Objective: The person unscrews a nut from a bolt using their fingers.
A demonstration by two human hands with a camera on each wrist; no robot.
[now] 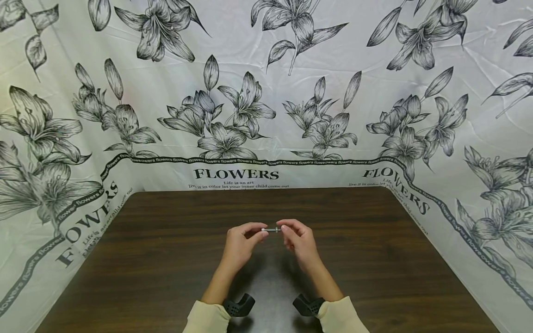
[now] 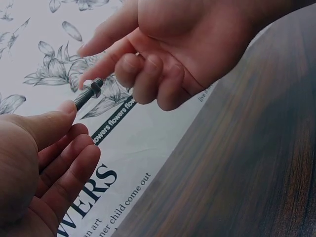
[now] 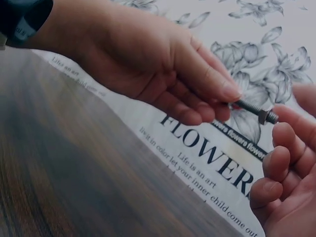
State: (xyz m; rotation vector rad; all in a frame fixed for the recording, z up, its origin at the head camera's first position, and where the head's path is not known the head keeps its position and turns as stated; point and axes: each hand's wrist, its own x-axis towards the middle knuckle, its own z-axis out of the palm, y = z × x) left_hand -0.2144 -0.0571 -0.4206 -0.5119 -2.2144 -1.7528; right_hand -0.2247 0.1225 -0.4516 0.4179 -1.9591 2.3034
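A threaded metal bolt (image 1: 269, 230) lies level between my two hands above the table. My left hand (image 1: 240, 243) pinches one end of it between thumb and fingertips, hiding that end in the wrist views. A hex nut (image 3: 265, 116) sits on the thread near the bolt's free end, which pokes out a little past it. My right hand (image 1: 301, 243) is at this free end. Its index finger (image 2: 106, 64) reaches to the nut, touching it or very near it. The right thumb stands apart from the index finger, and the other fingers are loosely curled.
A dark wood-grain table (image 1: 137, 277) lies beneath both hands. White cloth (image 1: 266, 111) printed with black flowers and lettering hangs behind the table and along both sides. Each wrist carries a black strapped device (image 1: 239, 306), next to pale yellow sleeves (image 1: 208, 318).
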